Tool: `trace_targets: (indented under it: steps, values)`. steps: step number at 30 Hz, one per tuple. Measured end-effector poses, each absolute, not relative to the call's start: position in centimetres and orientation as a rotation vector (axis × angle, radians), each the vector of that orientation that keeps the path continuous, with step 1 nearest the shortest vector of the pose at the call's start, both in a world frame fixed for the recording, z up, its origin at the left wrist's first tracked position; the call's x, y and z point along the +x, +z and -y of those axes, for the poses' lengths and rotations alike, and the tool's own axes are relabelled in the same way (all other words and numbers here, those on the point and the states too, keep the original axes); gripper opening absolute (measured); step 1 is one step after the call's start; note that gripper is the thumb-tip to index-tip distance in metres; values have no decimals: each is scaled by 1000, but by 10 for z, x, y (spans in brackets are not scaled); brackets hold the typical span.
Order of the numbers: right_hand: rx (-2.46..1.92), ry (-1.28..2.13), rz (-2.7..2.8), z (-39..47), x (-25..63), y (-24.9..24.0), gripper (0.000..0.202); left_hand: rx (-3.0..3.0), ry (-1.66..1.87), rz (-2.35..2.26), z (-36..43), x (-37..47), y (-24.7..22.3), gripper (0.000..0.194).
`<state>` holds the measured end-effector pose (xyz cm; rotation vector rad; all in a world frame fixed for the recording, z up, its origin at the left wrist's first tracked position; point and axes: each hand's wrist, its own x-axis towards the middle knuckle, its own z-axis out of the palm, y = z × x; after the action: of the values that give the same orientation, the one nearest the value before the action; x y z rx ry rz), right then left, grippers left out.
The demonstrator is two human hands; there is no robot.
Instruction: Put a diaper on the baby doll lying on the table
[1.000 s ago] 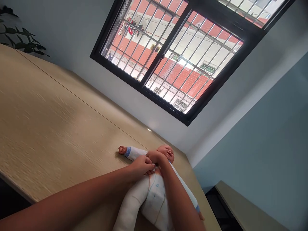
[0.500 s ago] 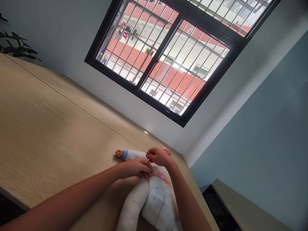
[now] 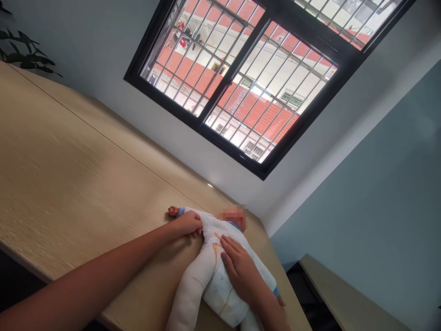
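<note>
A baby doll (image 3: pixel 220 225) in a white top with blue cuffs lies on its back on the wooden table, its legs toward me. Around its hips is a white diaper (image 3: pixel 223 294) with orange marks near the waist. My left hand (image 3: pixel 190 224) is closed at the side of the doll's top, just below its outstretched arm; whatever its curled fingertips hold is hidden. Flat over the doll's belly and the front of the diaper rests my right hand (image 3: pixel 239 266), its fingers stretched out. The doll's head is blurred.
The pale wooden table (image 3: pixel 86 184) runs along the wall under a black-framed window (image 3: pixel 213 103) with bars outside. Lower right stands a shelf or cabinet (image 3: pixel 344 294) with a dark front. Plant leaves (image 3: pixel 27 57) show at the upper left.
My right hand has come down from the doll's head and chest onto its belly and opened flat. My left hand has shifted up and left from the diaper's waist to the top's side.
</note>
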<state>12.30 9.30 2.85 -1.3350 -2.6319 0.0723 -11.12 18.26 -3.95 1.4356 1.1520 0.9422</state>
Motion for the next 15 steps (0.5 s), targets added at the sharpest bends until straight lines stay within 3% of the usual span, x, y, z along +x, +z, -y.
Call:
trace_targets:
  steps: [6,10,15]
  values:
    - [-1299,291,2493,-95,133,12,53,1579,852,-1064,-178,-112,-42,2]
    - [-1238,328,2453,-95,142,9,51,1662,787,-924,-174,-112,-39,21]
    - [-1203,357,2451,-96,149,6,49,1718,1005,-951,-172,-112,-37,46]
